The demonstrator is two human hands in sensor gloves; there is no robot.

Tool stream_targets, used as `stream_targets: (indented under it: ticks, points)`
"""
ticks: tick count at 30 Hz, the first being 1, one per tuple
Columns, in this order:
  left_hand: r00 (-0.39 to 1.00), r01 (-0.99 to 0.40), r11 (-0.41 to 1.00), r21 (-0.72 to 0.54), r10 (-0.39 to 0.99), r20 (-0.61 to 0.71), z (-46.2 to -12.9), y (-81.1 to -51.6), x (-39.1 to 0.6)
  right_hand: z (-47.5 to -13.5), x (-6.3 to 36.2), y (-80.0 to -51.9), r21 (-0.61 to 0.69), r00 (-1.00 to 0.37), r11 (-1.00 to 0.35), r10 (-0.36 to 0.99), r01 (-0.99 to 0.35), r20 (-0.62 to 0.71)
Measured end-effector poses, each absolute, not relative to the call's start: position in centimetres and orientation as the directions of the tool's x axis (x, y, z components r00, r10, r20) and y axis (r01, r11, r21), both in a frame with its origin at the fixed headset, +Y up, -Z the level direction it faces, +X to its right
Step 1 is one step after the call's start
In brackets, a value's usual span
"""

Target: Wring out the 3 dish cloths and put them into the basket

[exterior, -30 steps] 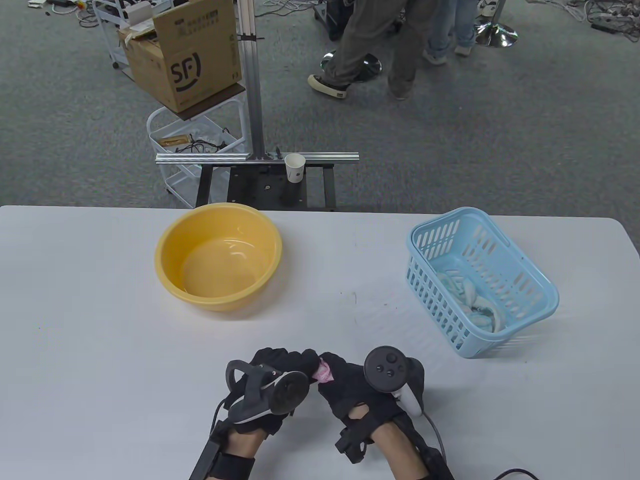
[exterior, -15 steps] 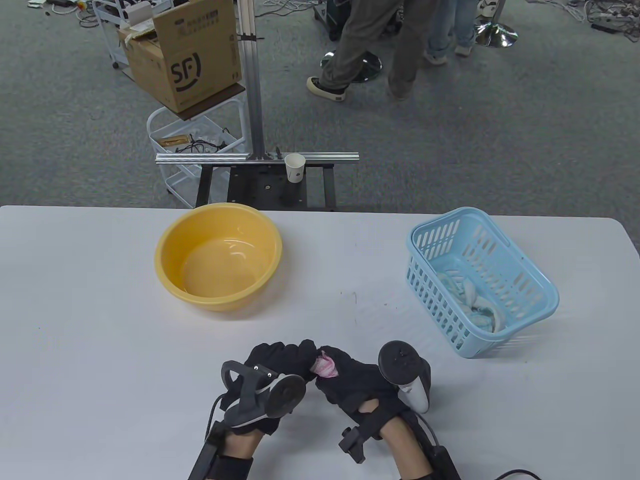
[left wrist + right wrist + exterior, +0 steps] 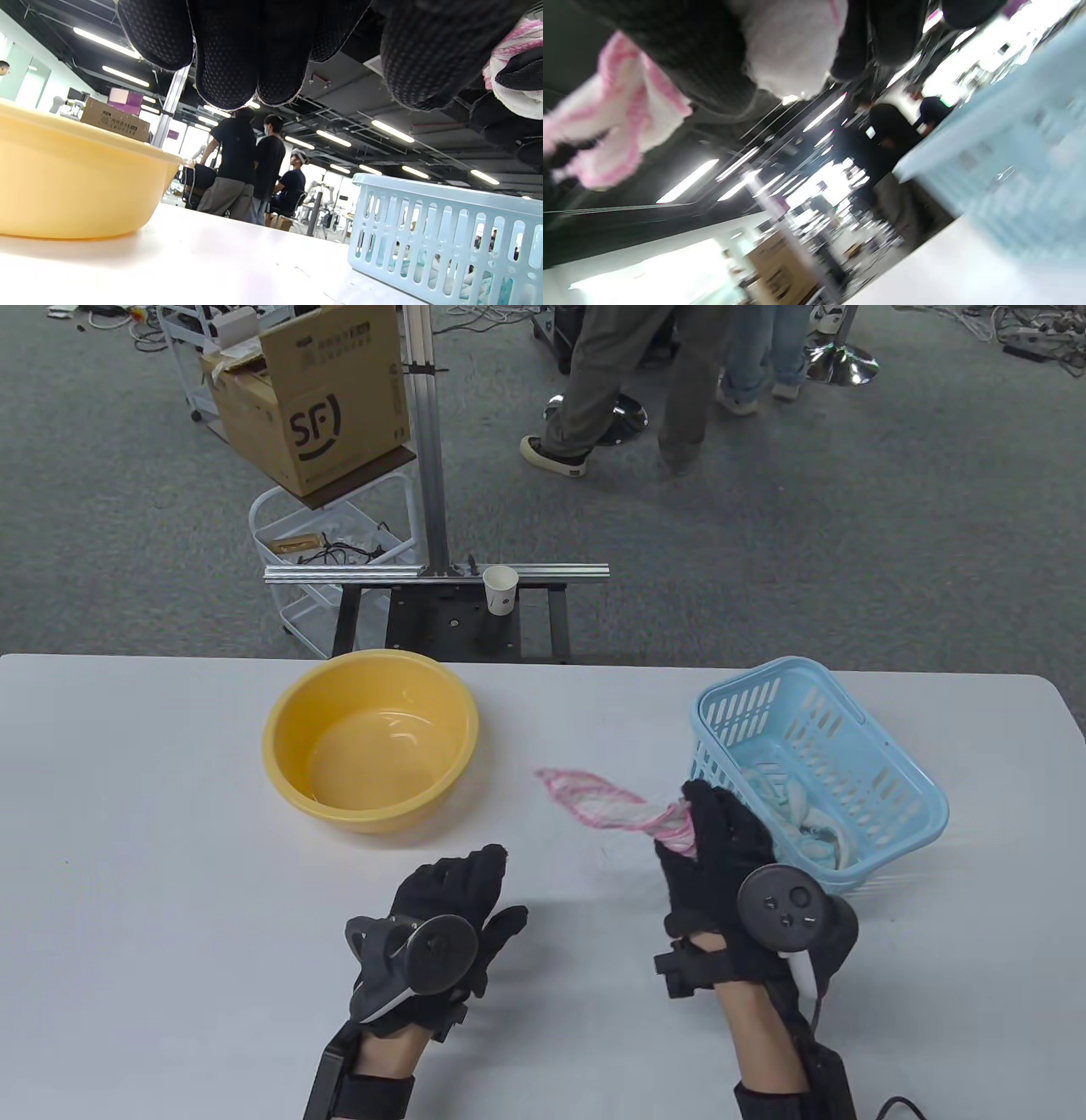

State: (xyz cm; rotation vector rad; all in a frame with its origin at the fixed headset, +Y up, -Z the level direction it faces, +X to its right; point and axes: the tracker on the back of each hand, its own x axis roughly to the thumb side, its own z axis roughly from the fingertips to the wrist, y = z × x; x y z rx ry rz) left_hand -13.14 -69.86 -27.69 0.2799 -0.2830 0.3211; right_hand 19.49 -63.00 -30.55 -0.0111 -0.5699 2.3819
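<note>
Near the table's (image 3: 127, 899) front edge, the left hand (image 3: 450, 899) is held with fingers relaxed and spread, gripping nothing. Further right, the pink-and-white dish cloth (image 3: 607, 806) is gripped at one end in the curled fingers of the right hand (image 3: 713, 848), its free end trailing leftward above the table. Just beyond, toward the right edge, the blue basket (image 3: 920, 797) holds crumpled blue-and-white cloths (image 3: 806, 814). A yellow basin (image 3: 288, 712) sits left of centre toward the far edge.

Glossy yellow plastic bowl (image 3: 371, 740); slotted pale-blue plastic basket (image 3: 882, 780); fluffy pink-and-white cloth (image 3: 611, 806) — soft terry; matt white table (image 3: 170, 857); dotted black knit gloves (image 3: 454, 886).
</note>
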Motion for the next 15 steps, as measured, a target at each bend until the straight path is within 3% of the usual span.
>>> stream_targets:
  ticks: [6,9,15]
  points:
    - [0.903,-0.368,0.907,0.206,0.295,0.314,-27.7,-70.0,-13.2,-32.3,25.2,-62.4,-0.477,-0.656,-0.647,0.733,-0.595,-0.177]
    - [0.899,-0.380,0.904,0.195,0.312,0.307,-27.8,-70.2,-13.3,-32.8,27.2,-63.7,-0.490,-0.618,-0.681,0.721,-0.545,-0.314]
    - [0.899,-0.387,0.908,0.162,0.331,0.288,-28.2,-70.8,-13.6,-33.3,29.2,-66.1,-0.441,-0.599,-0.756,0.653,-0.483,-0.463]
